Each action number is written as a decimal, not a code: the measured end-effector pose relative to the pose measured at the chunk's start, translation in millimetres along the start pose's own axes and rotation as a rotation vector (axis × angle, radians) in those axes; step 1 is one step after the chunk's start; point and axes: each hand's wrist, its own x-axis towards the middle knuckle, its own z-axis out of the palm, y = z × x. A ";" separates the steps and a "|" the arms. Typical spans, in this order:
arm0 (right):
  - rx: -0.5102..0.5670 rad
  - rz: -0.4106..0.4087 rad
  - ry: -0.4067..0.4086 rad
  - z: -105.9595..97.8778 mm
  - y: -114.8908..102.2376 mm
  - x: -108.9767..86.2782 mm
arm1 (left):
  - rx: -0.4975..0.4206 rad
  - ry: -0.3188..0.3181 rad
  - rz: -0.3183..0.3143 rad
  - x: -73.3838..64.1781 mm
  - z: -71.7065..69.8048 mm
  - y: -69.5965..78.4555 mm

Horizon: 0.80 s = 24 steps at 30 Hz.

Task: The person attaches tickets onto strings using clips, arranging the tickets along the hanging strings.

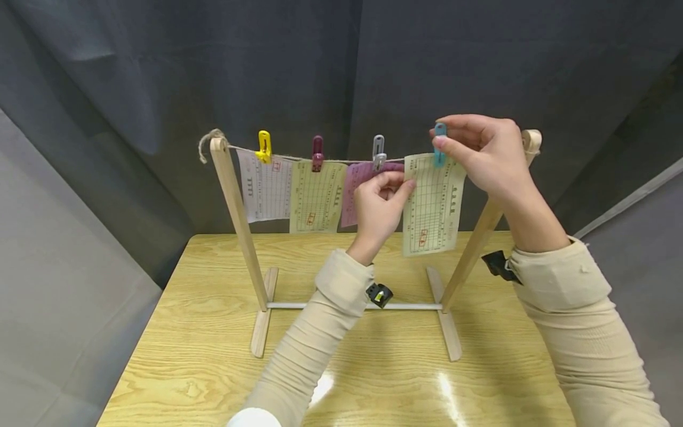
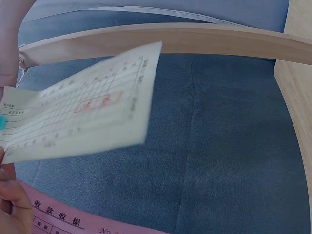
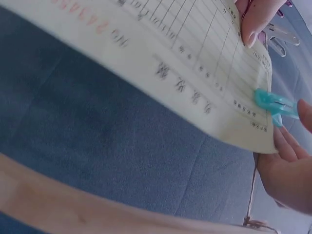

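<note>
A pale yellow-green receipt slip [image 1: 431, 207] with a red stamp hangs at the right part of a twine line. My right hand [image 1: 488, 151] pinches a light blue clothes peg [image 1: 440, 145] between thumb and fingers at the slip's top edge. In the right wrist view the peg [image 3: 275, 103] overlaps the slip's edge. My left hand [image 1: 377, 204] pinches the slip's left edge between thumb and forefinger, below the line. Partly behind that hand hangs a pink slip [image 1: 352, 196], under a grey peg [image 1: 379, 153].
A white slip [image 1: 265, 190] hangs from a yellow peg [image 1: 264, 147], and a yellow slip [image 1: 317, 198] from a dark red peg [image 1: 317, 153]. The twine spans two wooden posts [image 1: 237, 219] joined by a white rod [image 1: 288, 306] on a wooden table [image 1: 213, 367]. Dark curtains hang behind.
</note>
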 end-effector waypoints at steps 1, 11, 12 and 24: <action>-0.005 0.001 -0.006 -0.7 -0.1 -0.4 | -0.002 0.001 -0.001 -0.2 0.1 -0.1; 0.020 -0.019 0.029 -3.4 -2.9 -6.9 | -0.018 0.005 -0.002 -0.7 -1.1 -2.2; 0.022 -0.032 0.040 -3.2 -3.1 -7.8 | -0.020 0.006 -0.001 -0.9 -1.3 -2.4; 0.010 -0.182 0.182 -5.7 5.3 -34.5 | -0.031 -0.019 0.035 -6.4 -3.5 -3.9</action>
